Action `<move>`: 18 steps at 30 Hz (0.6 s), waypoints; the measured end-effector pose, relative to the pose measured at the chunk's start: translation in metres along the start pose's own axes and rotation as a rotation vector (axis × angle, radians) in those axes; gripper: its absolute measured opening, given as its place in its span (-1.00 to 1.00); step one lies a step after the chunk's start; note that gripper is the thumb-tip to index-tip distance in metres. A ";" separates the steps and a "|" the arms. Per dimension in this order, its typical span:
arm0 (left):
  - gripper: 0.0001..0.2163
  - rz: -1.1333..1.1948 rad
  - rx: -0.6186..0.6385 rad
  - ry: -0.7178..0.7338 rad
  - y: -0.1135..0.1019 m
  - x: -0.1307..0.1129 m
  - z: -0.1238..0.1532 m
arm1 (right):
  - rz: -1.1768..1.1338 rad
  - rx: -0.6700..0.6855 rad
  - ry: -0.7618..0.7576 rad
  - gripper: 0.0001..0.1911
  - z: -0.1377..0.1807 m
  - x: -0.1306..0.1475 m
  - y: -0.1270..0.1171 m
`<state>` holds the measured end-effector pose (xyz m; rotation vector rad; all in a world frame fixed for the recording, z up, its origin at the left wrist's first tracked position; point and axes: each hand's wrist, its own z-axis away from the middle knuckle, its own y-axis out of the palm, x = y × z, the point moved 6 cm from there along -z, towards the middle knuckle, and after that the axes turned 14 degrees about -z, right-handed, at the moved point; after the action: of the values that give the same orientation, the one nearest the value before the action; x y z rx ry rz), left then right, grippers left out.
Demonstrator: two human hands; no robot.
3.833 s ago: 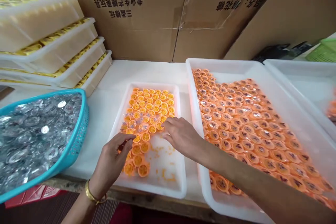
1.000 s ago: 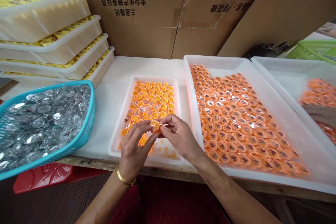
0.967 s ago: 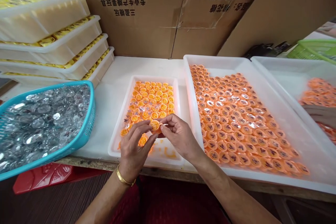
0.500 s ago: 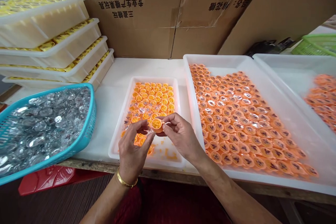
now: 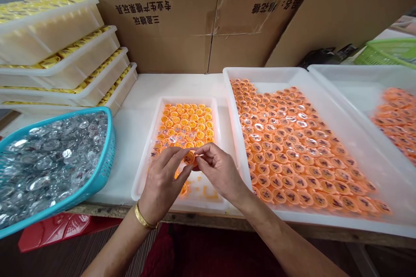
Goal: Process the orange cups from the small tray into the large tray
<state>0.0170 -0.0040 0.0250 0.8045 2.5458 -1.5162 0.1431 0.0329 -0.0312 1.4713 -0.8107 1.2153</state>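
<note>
- The small round orange plastic cup (image 5: pixel 189 158) is held in the air, above the near part of a shallow white plastic tray (image 5: pixel 190 100); its mouth faces up and a dark print shows there, so a clear disc probably lies over it.
- To do this step well, I would keep the cup upright, seat the disc evenly and press around the rim in small pushes, since thin plastic could flex or spill.
- The left hand (image 5: pixel 164 179) curves around the cup from 9 o'clock, thumb near the lower rim and index finger over the far rim, parted only by the cup's width.
- The right hand (image 5: pixel 221 171) comes from 3 o'clock, its thumb and fingertips pinched on the cup's edge; the exact contact is hidden.
- Toward 12 o'clock, orange cups with yellow pieces (image 5: pixel 200 127) fill the tray in rows.
- At 3 o'clock, a large white plastic tray (image 5: pixel 273 80) carries many orange cups with dark-printed tops (image 5: pixel 292 153).
- At 9 o'clock on the white counter (image 5: pixel 125 156), a turquoise plastic basket (image 5: pixel 108 138) holds clear shiny discs (image 5: pixel 48 156).
</note>
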 end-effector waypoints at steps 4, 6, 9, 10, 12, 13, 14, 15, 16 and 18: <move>-0.75 -0.005 0.075 0.063 0.002 0.001 -0.008 | 0.004 0.001 -0.011 -0.90 0.000 0.001 -0.001; -0.76 -0.005 0.096 0.071 0.003 0.001 -0.011 | -0.007 0.000 -0.010 -0.90 0.000 0.001 -0.001; -0.77 -0.004 0.131 0.065 0.005 0.003 -0.014 | -0.063 0.012 0.016 -0.85 0.000 0.000 -0.001; -0.78 -0.006 0.144 0.065 0.006 0.003 -0.015 | -0.090 0.016 0.029 -0.82 0.000 0.000 -0.001; -0.78 -0.010 0.165 0.073 0.008 0.003 -0.016 | -0.129 0.015 0.057 -0.75 -0.001 -0.002 -0.002; -0.78 -0.009 0.170 0.082 0.009 0.002 -0.016 | -0.137 0.006 0.070 -0.71 -0.001 -0.002 -0.003; -0.78 -0.006 0.173 0.090 0.010 0.001 -0.017 | -0.141 -0.008 0.081 -0.68 -0.002 -0.003 -0.004; -0.78 0.001 0.173 0.095 0.011 0.000 -0.017 | -0.150 -0.022 0.094 -0.65 -0.002 -0.004 -0.005; -0.78 0.015 0.174 0.095 0.013 -0.001 -0.017 | -0.172 -0.031 0.109 -0.63 -0.003 -0.004 -0.005; -0.78 0.066 0.165 0.076 0.016 -0.001 -0.015 | -0.252 -0.041 0.133 -0.63 -0.003 -0.005 -0.005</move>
<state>0.0283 0.0143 0.0200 0.9726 2.4423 -1.7244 0.1458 0.0370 -0.0371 1.3962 -0.5394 1.0861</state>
